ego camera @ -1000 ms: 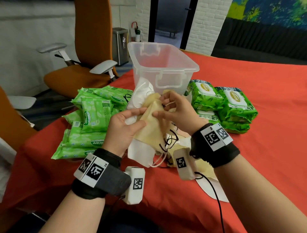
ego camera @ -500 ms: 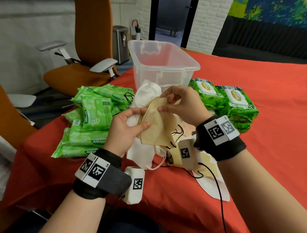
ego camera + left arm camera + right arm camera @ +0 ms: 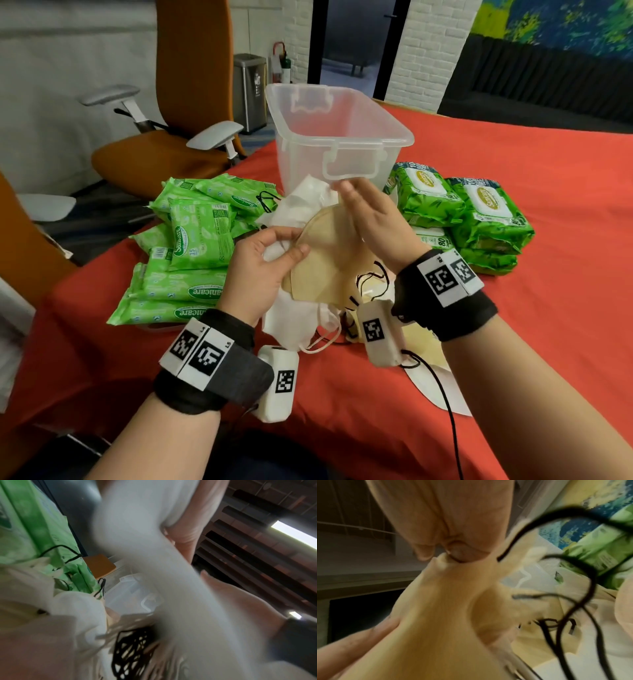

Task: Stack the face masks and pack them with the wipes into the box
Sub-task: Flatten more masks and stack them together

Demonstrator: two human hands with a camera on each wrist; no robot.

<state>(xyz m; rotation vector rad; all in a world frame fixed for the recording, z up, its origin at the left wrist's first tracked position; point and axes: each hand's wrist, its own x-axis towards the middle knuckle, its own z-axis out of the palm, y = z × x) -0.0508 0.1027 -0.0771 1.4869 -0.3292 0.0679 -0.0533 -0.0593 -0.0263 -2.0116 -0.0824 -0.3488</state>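
Beige mask (image 3: 325, 260) sits on top of white masks (image 3: 291, 318), all held up over the red table (image 3: 513, 308) in front of the box (image 3: 335, 137). Left hand (image 3: 260, 270) pinches the stack edge, thumb on top. Right hand (image 3: 373, 222) pinches the beige mask's top corner, per right wrist view. Black ear loops (image 3: 371, 284) dangle loose and tangled. Risk: loops snag on masks lying below and drag them along, or the stack fans apart since only edges are gripped. Wipes (image 3: 191, 240) piled left, more wipes (image 3: 479, 212) right, none in the empty box.
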